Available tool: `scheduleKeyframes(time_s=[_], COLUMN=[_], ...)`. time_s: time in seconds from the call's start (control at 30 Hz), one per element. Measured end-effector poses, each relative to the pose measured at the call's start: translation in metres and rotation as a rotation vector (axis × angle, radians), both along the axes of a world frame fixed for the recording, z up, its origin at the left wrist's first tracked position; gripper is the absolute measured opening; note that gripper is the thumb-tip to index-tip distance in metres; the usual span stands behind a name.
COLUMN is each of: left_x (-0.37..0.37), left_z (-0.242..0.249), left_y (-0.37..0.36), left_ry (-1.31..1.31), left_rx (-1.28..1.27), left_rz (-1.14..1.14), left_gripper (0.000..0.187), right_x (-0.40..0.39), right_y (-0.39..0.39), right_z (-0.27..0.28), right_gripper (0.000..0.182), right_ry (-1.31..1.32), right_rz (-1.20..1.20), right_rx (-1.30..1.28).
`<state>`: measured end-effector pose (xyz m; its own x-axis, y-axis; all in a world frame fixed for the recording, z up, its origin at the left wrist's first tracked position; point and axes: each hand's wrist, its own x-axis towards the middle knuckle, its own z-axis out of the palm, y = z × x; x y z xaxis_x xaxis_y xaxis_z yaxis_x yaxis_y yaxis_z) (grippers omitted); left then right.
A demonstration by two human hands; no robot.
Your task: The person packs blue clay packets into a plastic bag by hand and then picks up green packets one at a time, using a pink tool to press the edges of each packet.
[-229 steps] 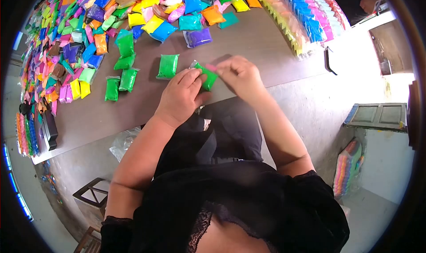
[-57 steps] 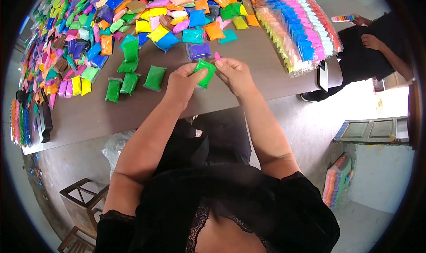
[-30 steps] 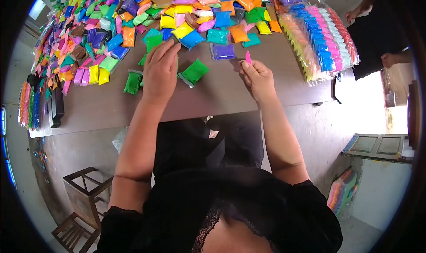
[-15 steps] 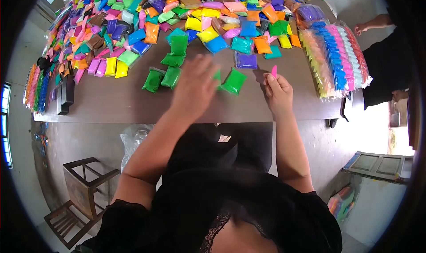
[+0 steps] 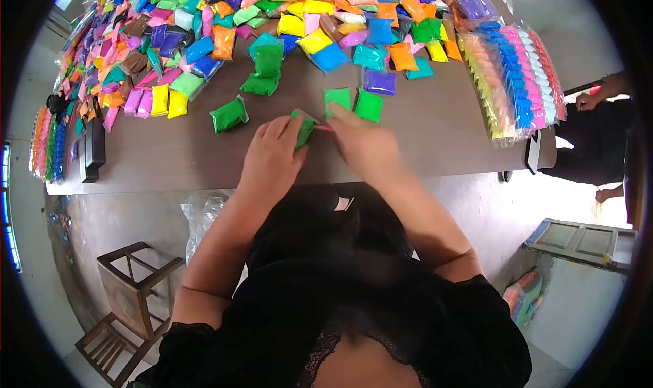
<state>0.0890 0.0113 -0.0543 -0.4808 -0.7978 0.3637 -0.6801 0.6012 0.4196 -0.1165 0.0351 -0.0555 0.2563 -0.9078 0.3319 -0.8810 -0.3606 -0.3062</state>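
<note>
My left hand point(image 5: 271, 154) is closed on a small green packet point(image 5: 304, 131) at the front middle of the table. From the right, my right hand point(image 5: 367, 143) grips a thin pink plastic tool point(image 5: 324, 127), mostly covered by the fingers, its visible end at the packet's edge. Just beyond the right fingers lie two more packets, a green one point(image 5: 337, 98) and a darker green one point(image 5: 369, 106). Left of my left hand a single green packet point(image 5: 229, 114) lies flat, and farther back are two overlapping ones, the nearer green packet point(image 5: 260, 85) and the farther point(image 5: 269, 59).
A large heap of multicoloured packets point(image 5: 299, 24) covers the back of the brown table point(image 5: 197, 153). Strips of joined packets point(image 5: 513, 82) lie at the right end, others point(image 5: 47, 143) at the left. Another person point(image 5: 592, 136) stands at the right. A wooden chair point(image 5: 129, 299) is below left.
My right hand has moved left with the pink tool. My left hand, blurred over the table before, now holds a green packet. The two green packets on the right show more fully.
</note>
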Motion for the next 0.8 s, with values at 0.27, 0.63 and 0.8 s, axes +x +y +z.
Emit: scheduleKeyframes(time_s=[0.27, 0.63, 0.8], left_x=[0.006, -0.009, -0.009], left_z=[0.015, 0.004, 0.001], left_y=[-0.014, 0.005, 0.006], left_ry=[0.658, 1.274, 1.237], left_rx=[0.971, 1.17, 1.179], left_rz=[-0.111, -0.066, -0.044], left_gripper=[0.037, 0.035, 0.031], right_x=[-0.019, 0.009, 0.006], right_y=[0.007, 0.011, 0.016], right_z=[0.024, 0.0, -0.004], right_gripper=[0.022, 0.017, 0.016], right_ry=[-0.806, -1.508, -1.385], right_rz=[-0.099, -0.082, -0.089], right_rx=[0.37, 0.687, 0.662])
